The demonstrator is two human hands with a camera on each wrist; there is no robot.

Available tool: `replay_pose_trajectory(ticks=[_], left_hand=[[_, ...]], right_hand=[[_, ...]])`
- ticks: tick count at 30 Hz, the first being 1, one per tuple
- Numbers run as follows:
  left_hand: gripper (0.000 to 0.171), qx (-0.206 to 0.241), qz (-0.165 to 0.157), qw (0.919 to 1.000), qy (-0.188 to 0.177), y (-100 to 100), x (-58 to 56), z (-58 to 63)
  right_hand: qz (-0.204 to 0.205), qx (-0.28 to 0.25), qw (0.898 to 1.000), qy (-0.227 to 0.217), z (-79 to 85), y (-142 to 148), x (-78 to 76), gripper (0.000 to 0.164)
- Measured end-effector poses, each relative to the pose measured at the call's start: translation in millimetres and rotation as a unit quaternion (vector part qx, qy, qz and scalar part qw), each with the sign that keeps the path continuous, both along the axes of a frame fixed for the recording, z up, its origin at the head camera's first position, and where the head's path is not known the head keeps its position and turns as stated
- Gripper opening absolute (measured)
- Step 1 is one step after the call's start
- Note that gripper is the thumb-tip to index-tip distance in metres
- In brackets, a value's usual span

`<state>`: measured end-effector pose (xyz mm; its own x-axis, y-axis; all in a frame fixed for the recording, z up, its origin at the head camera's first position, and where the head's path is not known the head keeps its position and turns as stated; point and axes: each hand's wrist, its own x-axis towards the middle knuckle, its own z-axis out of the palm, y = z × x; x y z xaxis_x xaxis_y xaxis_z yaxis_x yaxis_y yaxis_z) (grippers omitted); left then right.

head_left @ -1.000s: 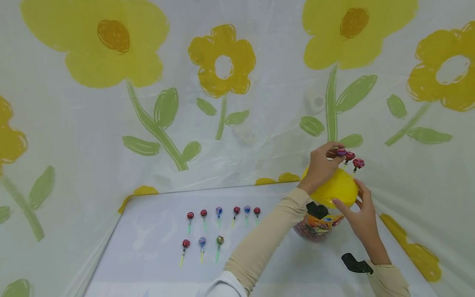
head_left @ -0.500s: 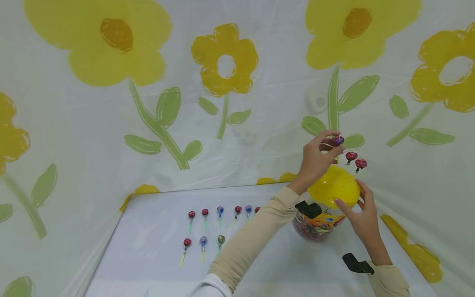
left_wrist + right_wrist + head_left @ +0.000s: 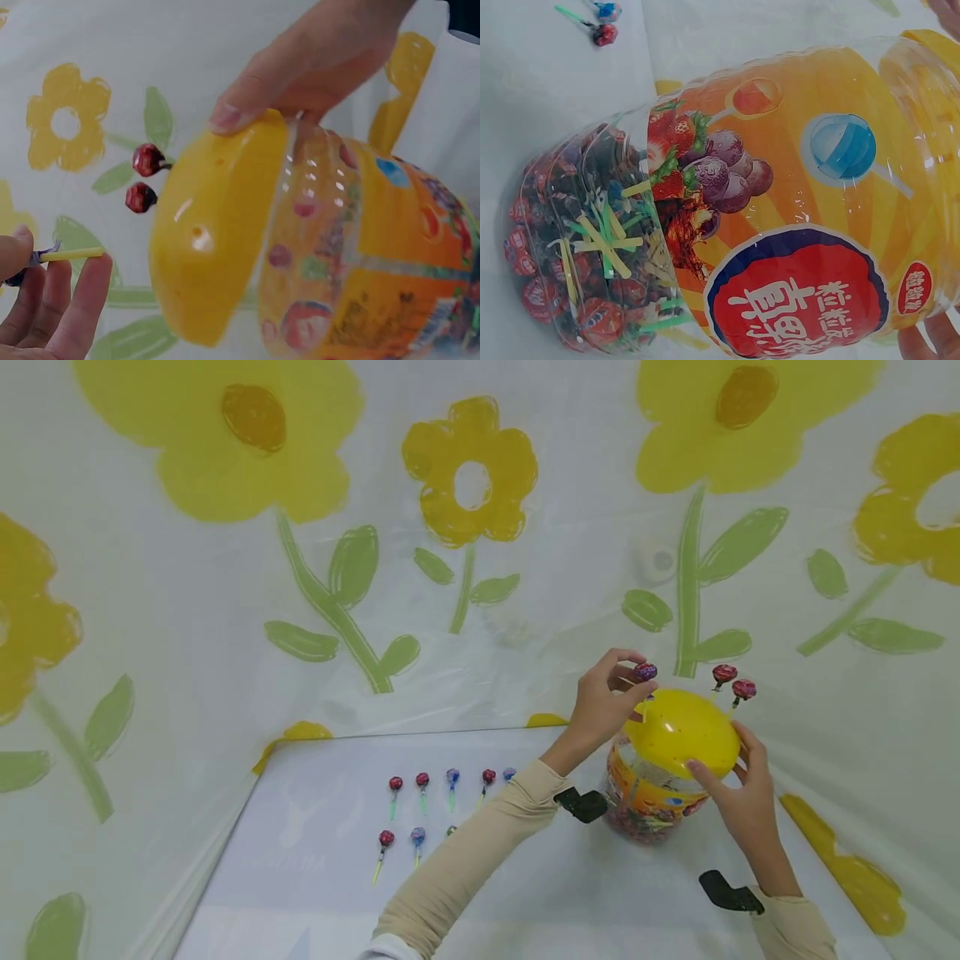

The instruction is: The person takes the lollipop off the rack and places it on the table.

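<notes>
A clear plastic jar [image 3: 645, 797] with an orange label and a yellow domed lid [image 3: 686, 731] stands upright. Small holes dot the lid, and two red-wrapped lollipops [image 3: 148, 159] stick out of its far right side. My left hand [image 3: 603, 697] pinches a purple-wrapped lollipop [image 3: 645, 672] by its wrapped head, just left of the lid. In the left wrist view its yellow stick [image 3: 73, 254] lies near a fingertip, apart from the lid. My right hand [image 3: 742, 797] grips the lid's right side, thumb in front, fingers partly hidden behind.
Several lollipops [image 3: 395, 785] lie in two rows on the white table [image 3: 300, 910], some hidden by the left sleeve. More lollipops [image 3: 600, 319] fill the jar's bottom. A flower-printed curtain [image 3: 562, 568] hangs behind the table and along its sides.
My left hand has carried its lollipop up and away from the two standing lollipops, then down to the lid's left side. My right hand keeps its grip. The head view has shifted slightly.
</notes>
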<state>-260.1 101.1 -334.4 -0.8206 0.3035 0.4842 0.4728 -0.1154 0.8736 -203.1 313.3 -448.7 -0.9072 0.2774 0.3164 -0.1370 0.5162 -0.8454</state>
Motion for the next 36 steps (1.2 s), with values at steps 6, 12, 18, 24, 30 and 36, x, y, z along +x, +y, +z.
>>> replay_pose_trajectory(ticks=[6, 12, 18, 24, 30, 36], left_hand=[[0.029, -0.031, 0.010, 0.9991, -0.028, -21.4, -13.6, -34.1], [0.029, -0.040, 0.012, 0.9972, -0.062, -51.0, -13.4, -53.9], [0.031, -0.063, 0.011, 0.9921, -0.108, -83.4, -1.5, -59.6], [0.034, -0.095, 0.031, 0.9835, -0.151, -109.3, 1.1, -81.9], [0.034, -0.099, 0.035, 0.9746, -0.198, -132.5, 9.4, -99.3], [0.033, -0.100, 0.031, 0.9648, -0.241, -152.4, 26.2, -108.0]], right_hand=[[0.002, -0.003, 1.000, 0.001, 1.5, -0.5, 0.4, 0.078], [0.005, -0.005, 1.000, 0.007, 3.1, -1.7, 0.7, 0.078], [0.007, -0.003, 1.000, 0.015, 1.9, -2.0, 1.0, 0.079], [0.008, -0.005, 1.000, 0.018, 2.8, -2.2, 1.8, 0.079], [0.004, -0.002, 1.000, 0.013, 1.9, -1.3, 1.4, 0.079], [0.007, -0.004, 1.000, 0.014, 1.4, -2.8, 0.9, 0.079]])
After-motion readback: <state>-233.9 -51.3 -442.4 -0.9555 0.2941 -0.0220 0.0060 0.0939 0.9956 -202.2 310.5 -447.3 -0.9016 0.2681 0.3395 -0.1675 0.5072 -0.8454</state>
